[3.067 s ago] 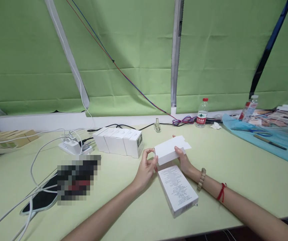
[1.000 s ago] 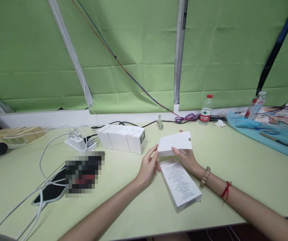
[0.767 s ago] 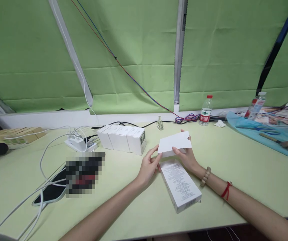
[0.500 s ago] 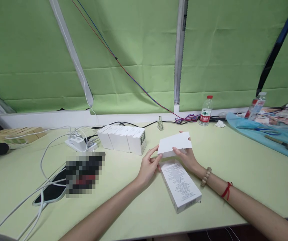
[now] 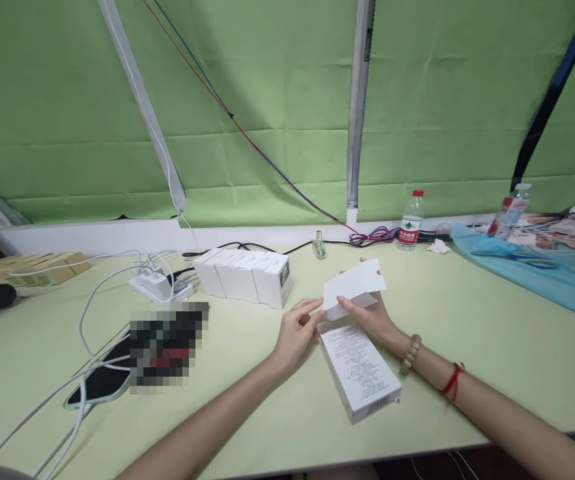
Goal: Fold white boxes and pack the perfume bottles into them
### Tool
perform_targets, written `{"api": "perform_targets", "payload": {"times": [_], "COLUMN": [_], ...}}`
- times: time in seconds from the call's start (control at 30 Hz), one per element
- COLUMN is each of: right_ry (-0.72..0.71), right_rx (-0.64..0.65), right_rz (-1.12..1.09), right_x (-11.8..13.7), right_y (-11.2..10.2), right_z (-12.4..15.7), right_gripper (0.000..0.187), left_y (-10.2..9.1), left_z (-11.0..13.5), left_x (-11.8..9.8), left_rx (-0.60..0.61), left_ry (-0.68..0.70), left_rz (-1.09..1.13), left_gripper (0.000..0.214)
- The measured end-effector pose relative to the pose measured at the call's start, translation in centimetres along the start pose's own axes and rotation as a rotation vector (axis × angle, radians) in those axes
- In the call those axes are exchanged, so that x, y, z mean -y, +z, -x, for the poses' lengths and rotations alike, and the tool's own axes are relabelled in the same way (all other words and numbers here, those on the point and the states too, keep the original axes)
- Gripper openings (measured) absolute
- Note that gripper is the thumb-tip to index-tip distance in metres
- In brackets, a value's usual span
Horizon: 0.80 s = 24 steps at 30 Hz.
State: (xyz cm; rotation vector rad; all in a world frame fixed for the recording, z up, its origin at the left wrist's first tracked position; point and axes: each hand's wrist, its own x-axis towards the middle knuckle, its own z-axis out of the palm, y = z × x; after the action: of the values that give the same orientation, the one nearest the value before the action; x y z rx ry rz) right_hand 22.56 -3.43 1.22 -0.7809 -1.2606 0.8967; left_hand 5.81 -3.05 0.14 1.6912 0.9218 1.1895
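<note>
My right hand (image 5: 373, 316) grips a flat white cardboard sleeve (image 5: 353, 287) from below and holds it tilted above the table. My left hand (image 5: 296, 331) pinches the sleeve's left corner with thumb and fingertips. Just below both hands a white box (image 5: 360, 369) with printed text lies flat on the pale green table (image 5: 467, 347). A bead bracelet and a red string sit on my right wrist.
A row of white boxes (image 5: 245, 276) stands behind my left hand. A power strip (image 5: 157, 287) with white cables, a dark pouch (image 5: 98, 380) and brown cartons (image 5: 32, 268) lie left. A small glass bottle (image 5: 319, 247), a water bottle (image 5: 410, 223) and a blue cloth (image 5: 532, 275) with scissors lie right.
The sleeve has tilted up at its right end and shifted slightly right. My left fingertips now pinch only its corner. Another person's hand at the right edge has gone.
</note>
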Motion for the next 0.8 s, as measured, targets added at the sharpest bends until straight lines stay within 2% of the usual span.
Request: {"api": "perform_targets", "payload": {"times": [0.07, 0.17, 0.3, 0.4, 0.5, 0.57, 0.63, 0.7, 0.8], "right_ry": [-0.010, 0.024, 0.153, 0.216, 0.225, 0.213, 0.183, 0.126, -0.001], "right_rx": [-0.039, -0.164, -0.323, -0.356, -0.350, -0.338, -0.325, -0.318, -0.294], "right_rz": [-0.002, 0.014, -0.015, -0.086, -0.116, -0.127, -0.132, -0.094, 0.005], "right_x": [0.1, -0.1, -0.7, -1.1, -1.4, -1.4, -1.1, -0.7, -0.2], "right_y": [-0.2, -0.8, -1.8, -2.0, -2.1, -2.1, -2.2, -2.3, -2.4], "right_z": [-0.2, -0.9, -2.0, -2.5, -2.6, -2.5, -2.4, -2.3, -1.9], "right_gripper": [0.090, 0.093, 0.091, 0.081, 0.076, 0.075, 0.073, 0.069, 0.066], "left_y": [-0.1, -0.1, 0.3, 0.6, 0.7, 0.9, 1.0, 0.8, 0.0], "left_z": [0.2, 0.8, 1.6, 1.8, 1.8, 1.8, 1.7, 1.5, 0.7], "left_x": [-0.4, -1.2, -1.9, -1.8, -1.4, -1.1, -0.9, -0.7, -0.5], "left_rx": [-0.029, -0.063, 0.067, 0.215, 0.386, 0.415, 0.318, 0.117, -0.227], "left_ry": [0.076, 0.185, 0.129, 0.086, 0.042, -0.020, -0.045, 0.031, 0.386], "left_rz": [-0.177, -0.538, -0.768, -0.739, -0.512, -0.343, -0.243, -0.240, -0.443], "left_gripper": [0.035, 0.039, 0.037, 0.036, 0.028, 0.027, 0.027, 0.026, 0.018]}}
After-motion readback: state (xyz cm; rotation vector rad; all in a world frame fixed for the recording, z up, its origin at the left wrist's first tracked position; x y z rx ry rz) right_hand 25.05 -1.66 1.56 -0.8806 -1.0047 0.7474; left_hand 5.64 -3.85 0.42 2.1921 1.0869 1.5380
